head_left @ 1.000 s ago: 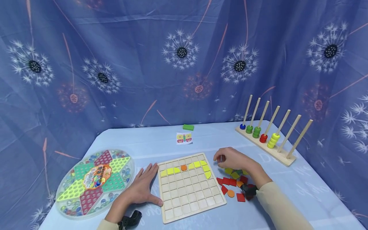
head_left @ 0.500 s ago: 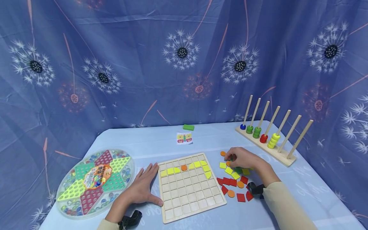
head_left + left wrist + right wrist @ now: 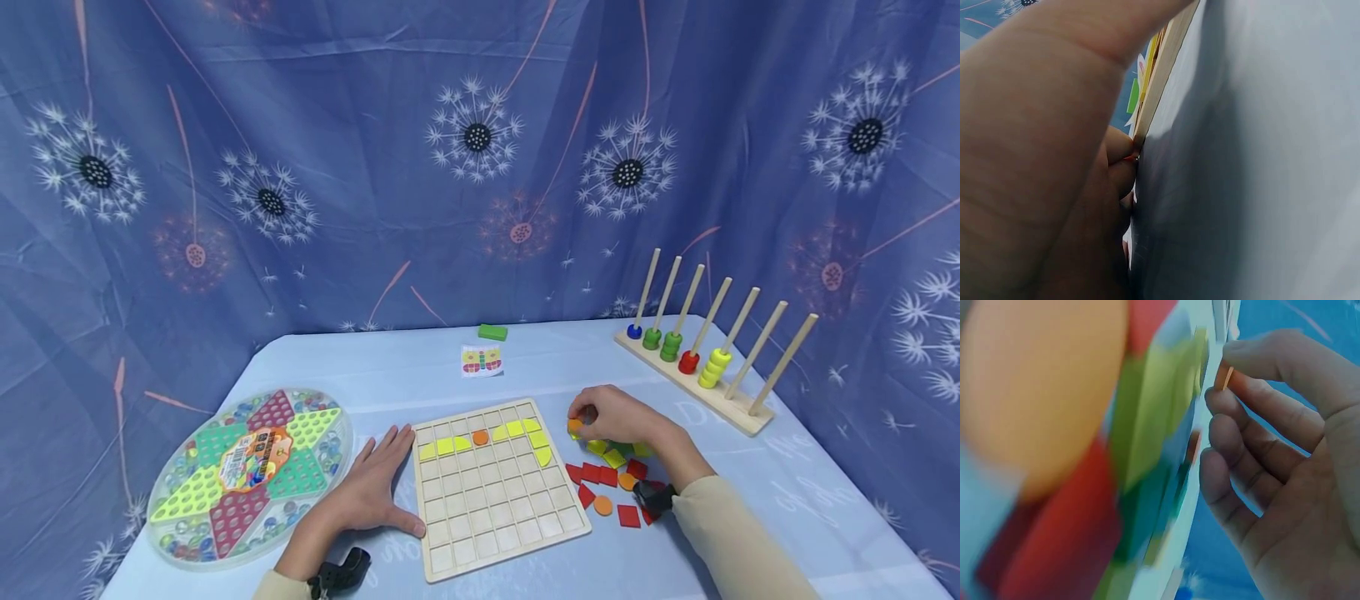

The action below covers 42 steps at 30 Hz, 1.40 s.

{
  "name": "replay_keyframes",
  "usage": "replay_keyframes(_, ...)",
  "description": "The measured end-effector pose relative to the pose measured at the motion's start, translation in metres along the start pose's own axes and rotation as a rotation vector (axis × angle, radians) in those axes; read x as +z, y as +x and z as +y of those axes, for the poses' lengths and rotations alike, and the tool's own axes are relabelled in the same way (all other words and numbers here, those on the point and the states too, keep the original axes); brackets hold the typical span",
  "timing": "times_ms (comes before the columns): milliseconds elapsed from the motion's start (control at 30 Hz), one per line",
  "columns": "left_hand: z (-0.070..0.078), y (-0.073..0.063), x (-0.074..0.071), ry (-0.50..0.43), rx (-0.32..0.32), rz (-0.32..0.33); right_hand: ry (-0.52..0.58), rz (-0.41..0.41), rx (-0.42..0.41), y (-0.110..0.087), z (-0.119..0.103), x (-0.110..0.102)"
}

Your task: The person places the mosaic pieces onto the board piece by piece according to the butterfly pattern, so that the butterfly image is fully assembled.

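My right hand pinches an orange disc between thumb and fingertips, just right of the gridded wooden board. In the right wrist view the same disc is seen nearly edge-on. My left hand lies with its fingers spread along the board's left edge, thumb touching the lower part. Yellow pieces and one orange disc fill some cells in the board's upper rows. Under and below my right hand lie loose red pieces, yellow pieces and orange discs, some hidden by the hand.
A printed butterfly card lies behind the board, with a green block beyond it. On the left is a round star-patterned marble board. A wooden peg stand with coloured rings occupies the back right.
My right hand first went right over the loose pieces, then came back left toward the board, now with an orange disc in its fingertips. My left hand stays at the board's edge.
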<state>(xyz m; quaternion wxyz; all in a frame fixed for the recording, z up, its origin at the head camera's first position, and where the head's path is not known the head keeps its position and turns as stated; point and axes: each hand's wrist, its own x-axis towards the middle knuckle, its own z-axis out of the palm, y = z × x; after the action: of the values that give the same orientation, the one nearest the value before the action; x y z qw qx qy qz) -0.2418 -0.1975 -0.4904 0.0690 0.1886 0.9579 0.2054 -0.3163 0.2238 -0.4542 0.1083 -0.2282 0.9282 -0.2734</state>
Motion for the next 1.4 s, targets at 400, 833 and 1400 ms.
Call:
replay_keyframes(400, 0.0, -0.001, 0.001, -0.009, 0.01, 0.003, -0.042, -0.051, -0.19, 0.02, -0.054, 0.026)
replay_keyframes(833, 0.0, -0.001, 0.0, -0.005, 0.0, -0.002, -0.125, -0.072, -0.161, 0.027, -0.067, 0.036)
replay_keyframes(1400, 0.0, 0.0, 0.0, -0.002, -0.003, -0.005, 0.015, 0.018, -0.1, 0.023, -0.032, 0.007)
